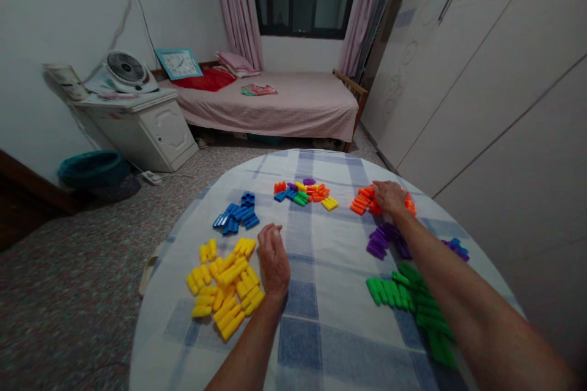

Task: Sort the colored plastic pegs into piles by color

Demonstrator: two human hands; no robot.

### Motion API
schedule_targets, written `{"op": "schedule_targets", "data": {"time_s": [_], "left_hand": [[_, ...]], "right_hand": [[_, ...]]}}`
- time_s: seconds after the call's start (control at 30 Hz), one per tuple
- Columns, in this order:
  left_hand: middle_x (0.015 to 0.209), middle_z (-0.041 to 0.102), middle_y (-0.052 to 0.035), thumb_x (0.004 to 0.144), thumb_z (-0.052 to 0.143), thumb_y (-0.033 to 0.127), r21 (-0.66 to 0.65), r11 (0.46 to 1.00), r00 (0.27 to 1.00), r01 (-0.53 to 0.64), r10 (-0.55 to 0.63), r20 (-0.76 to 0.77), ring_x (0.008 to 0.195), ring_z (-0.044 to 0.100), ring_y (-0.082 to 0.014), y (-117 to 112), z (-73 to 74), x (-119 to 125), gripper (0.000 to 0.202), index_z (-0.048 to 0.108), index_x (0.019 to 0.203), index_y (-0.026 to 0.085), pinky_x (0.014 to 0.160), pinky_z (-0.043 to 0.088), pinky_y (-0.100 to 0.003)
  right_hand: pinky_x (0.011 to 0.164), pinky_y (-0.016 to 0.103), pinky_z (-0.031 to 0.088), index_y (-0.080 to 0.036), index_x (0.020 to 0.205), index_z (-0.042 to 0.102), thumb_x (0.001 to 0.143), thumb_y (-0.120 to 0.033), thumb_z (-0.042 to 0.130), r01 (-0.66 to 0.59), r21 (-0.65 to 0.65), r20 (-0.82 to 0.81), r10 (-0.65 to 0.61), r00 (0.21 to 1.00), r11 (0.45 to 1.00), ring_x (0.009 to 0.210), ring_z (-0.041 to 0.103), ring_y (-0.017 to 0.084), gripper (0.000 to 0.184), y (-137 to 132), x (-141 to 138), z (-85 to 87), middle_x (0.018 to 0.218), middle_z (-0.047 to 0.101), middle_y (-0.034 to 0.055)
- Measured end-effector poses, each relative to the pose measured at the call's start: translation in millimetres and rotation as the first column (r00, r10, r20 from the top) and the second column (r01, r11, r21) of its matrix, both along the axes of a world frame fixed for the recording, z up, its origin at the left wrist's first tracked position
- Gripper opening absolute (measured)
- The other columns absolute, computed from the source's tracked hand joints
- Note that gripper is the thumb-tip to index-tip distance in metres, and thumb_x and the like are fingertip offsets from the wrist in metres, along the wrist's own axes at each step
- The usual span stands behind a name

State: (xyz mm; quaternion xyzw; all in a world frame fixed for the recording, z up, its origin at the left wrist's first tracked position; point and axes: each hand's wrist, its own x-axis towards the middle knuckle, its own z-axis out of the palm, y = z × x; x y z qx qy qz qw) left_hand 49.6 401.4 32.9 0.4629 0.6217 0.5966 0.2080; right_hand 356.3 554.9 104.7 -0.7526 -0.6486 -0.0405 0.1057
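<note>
Across the round worktop [312, 342], on a checked cloth [330, 269]: plastic pieces, round-ended tubes, lying in heaps mostly by colour.

Item: yellow heap [224, 284], lower left, the largest near the left hand. Item: blue heap [236, 215], beyond it. Item: mixed heap [302, 193], far centre, several colours together. Item: orange heap [364, 200], far right. Item: purple heap [383, 240], below the orange. Item: green heap [403, 305], near right. Item: small blue-purple group [456, 249], by the right edge.

Handling, as judged: light, stiff and not fragile, though apt to roll or slide; best taken across the barrel between thumb and fingers.

Left hand [274, 259]: curled narrow, back upward, just beside the yellow heap, nothing showing in it. Right hand [389, 197]: arm stretched long from the lower right, palm down and fingers reaching over the orange heap, touching it; whether it holds a piece, hidden.
</note>
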Motion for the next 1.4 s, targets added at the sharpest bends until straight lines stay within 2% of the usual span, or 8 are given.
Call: {"op": "schedule_targets", "data": {"time_s": [0.1,0.2,0.37,0.53,0.77,1.03,1.17,1.4], "left_hand": [[0.113,0.055,-0.0098,0.097,0.028,0.044,0.003,1.0,1.0,0.001,-0.001,0.002,0.109,0.054,-0.0186,-0.1,0.8,0.3,0.042,0.06,0.104,0.019,0.092,0.047,-0.032],[0.113,0.055,-0.0098,0.097,0.028,0.044,0.004,1.0,1.0,0.005,-0.005,0.0,0.108,0.054,-0.0185,0.6,1.5,0.4,0.041,0.06,0.103,0.019,0.092,0.047,-0.032],[0.112,0.054,-0.0108,0.096,0.027,0.044,0.012,1.0,0.999,0.022,-0.022,-0.025,0.108,0.053,-0.019,0.8,4.0,1.3,0.042,0.06,0.103,0.018,0.093,0.046,-0.033],[0.114,0.054,-0.0099,0.096,0.028,0.042,0.072,0.996,0.995,0.055,-0.049,-0.089,0.112,0.052,-0.0185,-4.3,9.4,4.2,0.04,0.06,0.101,0.018,0.1,0.042,-0.034],[0.11,0.056,-0.0087,0.095,0.034,0.034,0.131,0.983,0.98,0.128,-0.105,-0.167,0.111,0.052,-0.0172,-23.7,23.3,9.5,0.032,0.06,0.099,0.018,0.101,0.042,-0.033],[0.102,0.06,-0.0076,0.086,0.045,0.025,-0.049,0.966,0.945,0.255,-0.259,-0.2,0.094,0.059,-0.0149,-37.4,72.5,6.0,0.02,0.062,0.093,0.016,0.067,0.048,-0.022],[0.099,0.062,-0.0068,0.086,0.049,0.025,-0.169,0.961,0.866,0.217,-0.27,-0.422,0.086,0.06,-0.015,-9.0,81.9,-9.6,0.021,0.062,0.098,0.015,0.078,0.049,-0.028],[0.119,0.055,-0.0118,0.087,0.047,0.023,-0.354,0.934,0.553,-0.038,-0.275,-0.786,0.111,0.052,-0.0231,80.7,69.5,-15.8,0.037,0.058,0.122,0.017,0.098,0.043,-0.034]], "right_hand": [[0.095,0.044,0.041,-0.016,0.126,0.058,0.094,-0.029,0.035,-0.016,0.052,-0.02,0.017,1.0,0.999,0.118,0.048,0.029,0.042,-15.5,-20.6,11.2,0.124,0.056,0.015],[0.101,0.036,0.039,-0.018,0.123,0.06,0.092,-0.029,0.04,-0.185,0.121,-0.172,0.204,0.964,0.975,0.119,0.049,0.023,0.038,-55.6,-56.2,15.5,0.126,0.056,0.0107],[0.082,0.032,0.051,-0.022,0.104,0.067,0.086,-0.031,0.044,-0.326,0.132,-0.705,0.319,0.633,0.936,0.099,0.06,0.019,0.031,-154.6,-127.1,-7.4,0.108,0.065,0.006],[0.076,0.032,0.054,-0.024,0.095,0.066,0.084,-0.026,0.042,-0.195,0.195,-0.864,0.263,0.429,0.961,0.09,0.063,0.019,0.027,-207.8,-179.1,-42.6,0.098,0.065,0.0049],[0.079,0.031,0.052,-0.021,0.092,0.065,0.084,-0.02,0.038,-0.223,0.276,-0.824,0.35,0.446,0.935,0.083,0.062,0.017,0.028,-214.5,-188.8,-66.4,0.092,0.064,0.0054],[0.08,0.028,0.047,-0.017,0.09,0.067,0.083,-0.019,0.039,-0.219,0.315,-0.802,0.383,0.459,0.923,0.085,0.061,0.016,0.029,-214.6,-186.3,-68.4,0.09,0.065,0.0051],[0.079,0.028,0.045,-0.016,0.09,0.067,0.083,-0.018,0.039,-0.226,0.313,-0.798,0.384,0.465,0.923,0.083,0.061,0.016,0.029,-215.3,-186.9,-66.9,0.089,0.064,0.005],[0.08,0.027,0.044,-0.016,0.091,0.066,0.083,-0.016,0.039,-0.228,0.287,-0.816,0.362,0.45,0.93,0.085,0.06,0.016,0.029,-215.5,-186.7,-64.7,0.09,0.063,0.0047]]}}
